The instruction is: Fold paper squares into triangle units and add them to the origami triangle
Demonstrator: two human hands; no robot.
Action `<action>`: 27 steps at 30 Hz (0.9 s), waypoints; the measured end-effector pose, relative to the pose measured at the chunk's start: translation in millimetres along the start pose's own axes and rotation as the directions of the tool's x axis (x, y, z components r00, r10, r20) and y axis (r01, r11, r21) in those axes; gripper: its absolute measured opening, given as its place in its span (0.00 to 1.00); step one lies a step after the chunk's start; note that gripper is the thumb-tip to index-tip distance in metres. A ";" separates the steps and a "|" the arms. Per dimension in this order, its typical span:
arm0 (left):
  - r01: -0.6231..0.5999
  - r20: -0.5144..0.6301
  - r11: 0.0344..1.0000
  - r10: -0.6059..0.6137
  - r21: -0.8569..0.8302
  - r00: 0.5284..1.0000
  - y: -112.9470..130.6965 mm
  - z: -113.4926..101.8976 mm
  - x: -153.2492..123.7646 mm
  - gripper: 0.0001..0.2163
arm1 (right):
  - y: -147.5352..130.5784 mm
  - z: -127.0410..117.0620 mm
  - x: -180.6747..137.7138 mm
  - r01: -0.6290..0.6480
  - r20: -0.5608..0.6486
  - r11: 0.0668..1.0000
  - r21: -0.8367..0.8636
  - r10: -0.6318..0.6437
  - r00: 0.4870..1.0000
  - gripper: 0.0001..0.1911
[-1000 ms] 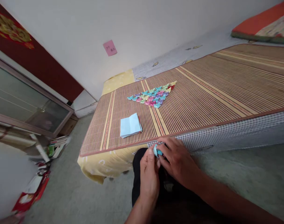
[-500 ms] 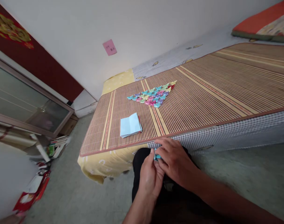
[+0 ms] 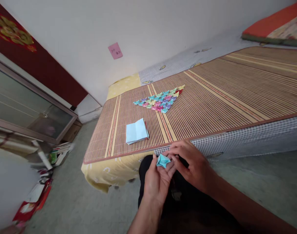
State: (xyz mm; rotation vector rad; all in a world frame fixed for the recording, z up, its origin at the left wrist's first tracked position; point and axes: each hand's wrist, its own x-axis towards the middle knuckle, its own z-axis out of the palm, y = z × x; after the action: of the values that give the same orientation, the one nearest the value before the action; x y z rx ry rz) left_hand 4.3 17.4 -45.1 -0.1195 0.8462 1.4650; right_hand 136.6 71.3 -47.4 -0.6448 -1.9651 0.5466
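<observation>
A small folded light-blue origami piece (image 3: 163,161) with pointed corners lies on the fingers of my left hand (image 3: 156,182). The left thumb presses against its left side, and the palm faces up. Just to the right is my right hand (image 3: 191,162), bent over the left fingertips with its fingers apart; it seems to hold nothing. Whether its fingertips touch the paper's right corner I cannot tell. Beyond the hands, a stack of light-blue paper sheets (image 3: 136,131) with a creased top sheet lies on the striped mat. Farther back, many-coloured folded paper pieces (image 3: 159,100) form a triangle.
The striped mat (image 3: 212,94) covers a bed whose front edge is close to my hands. A folded orange quilt (image 3: 267,24) rests at the far right. A pink note (image 3: 115,51) is on the wall. Books (image 3: 62,151) and red items lie on the floor at left.
My right hand has drawn back to the right, off the origami piece. The blue paper, mostly covered before, now shows spread on my left fingers.
</observation>
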 end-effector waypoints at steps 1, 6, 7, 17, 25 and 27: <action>-0.001 -0.008 1.000 0.001 -0.007 1.000 0.0 -0.8 0.7 0.15 | -0.7 0.0 -0.4 0.010 0.016 1.000 0.000 -0.010 1.000 0.11; 0.001 -0.023 0.999 -0.002 -0.041 1.000 -1.2 -5.1 4.1 0.17 | -6.6 10.6 -4.5 0.041 0.120 0.997 -0.070 -0.033 0.992 0.07; 0.004 -0.029 0.999 -0.006 -0.044 1.000 -1.6 -5.7 4.5 0.18 | -7.1 13.8 -5.5 0.039 0.137 0.995 -0.092 -0.027 0.990 0.07; -0.042 -0.100 0.999 0.040 -0.017 0.994 -9.9 -1.0 -0.9 0.13 | -3.9 25.4 -9.8 0.041 0.209 0.960 -0.275 0.018 0.978 0.07; 0.023 -0.060 0.999 -0.026 -0.049 0.998 -5.2 -8.6 7.0 0.13 | 4.0 11.9 -5.4 -0.046 0.153 0.997 -0.059 0.055 0.987 0.10; 0.026 -0.026 0.999 -0.027 -0.039 0.999 -3.2 -12.6 8.5 0.15 | 8.8 4.7 -3.3 -0.067 0.111 0.998 -0.014 0.068 0.991 0.10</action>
State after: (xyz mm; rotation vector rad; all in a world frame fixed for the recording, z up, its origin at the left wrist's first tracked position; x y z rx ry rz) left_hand 0.8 16.9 -60.3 -0.1786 0.8353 1.4584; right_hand 135.6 75.4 -57.0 -0.7027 -2.0579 0.6260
